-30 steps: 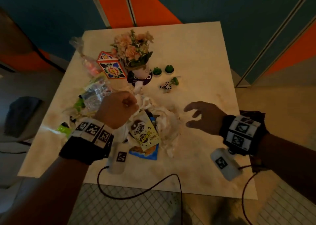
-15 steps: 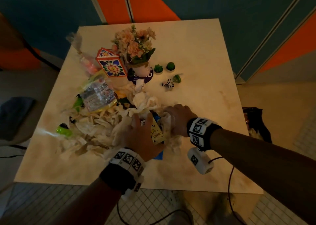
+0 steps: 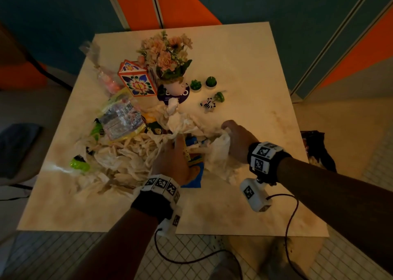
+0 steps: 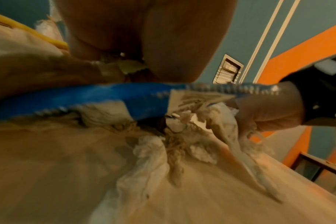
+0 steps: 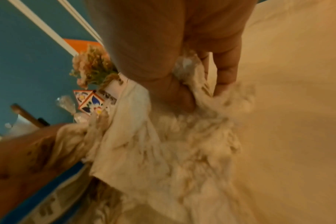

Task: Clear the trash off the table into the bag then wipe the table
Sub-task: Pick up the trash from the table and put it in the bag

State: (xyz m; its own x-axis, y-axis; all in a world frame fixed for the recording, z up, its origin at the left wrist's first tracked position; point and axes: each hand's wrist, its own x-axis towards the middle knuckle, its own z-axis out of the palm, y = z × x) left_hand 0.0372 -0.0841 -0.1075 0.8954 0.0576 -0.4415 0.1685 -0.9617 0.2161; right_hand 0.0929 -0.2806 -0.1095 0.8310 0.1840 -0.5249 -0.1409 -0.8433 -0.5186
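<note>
A heap of crumpled white tissues [image 3: 127, 162] and snack wrappers covers the middle left of the table [image 3: 244, 67]. My left hand [image 3: 172, 152] lies flat on the heap, fingers straight over a yellow wrapper [image 3: 187, 152] and a blue wrapper [image 3: 195, 173]. The left wrist view shows its palm [image 4: 134, 37] above the blue wrapper [image 4: 86, 95]. My right hand [image 3: 228, 130] grips a wad of tissue at the heap's right edge. In the right wrist view its fingers [image 5: 226, 72] and thumb curl round the tissue [image 5: 182, 144]. A black bag [image 3: 319, 150] sits on the floor right of the table.
At the back stand a flower pot [image 3: 168, 56], a patterned box [image 3: 136, 79], two green cactus candles [image 3: 210, 81] and a zebra figurine [image 3: 209, 104]. A clear plastic package [image 3: 121, 120] and green scraps [image 3: 79, 165] lie on the left. Bare tabletop spans the right and front.
My left hand came down from a raised fist onto the heap. My right hand moved left from hovering open and took hold of the tissue wad.
</note>
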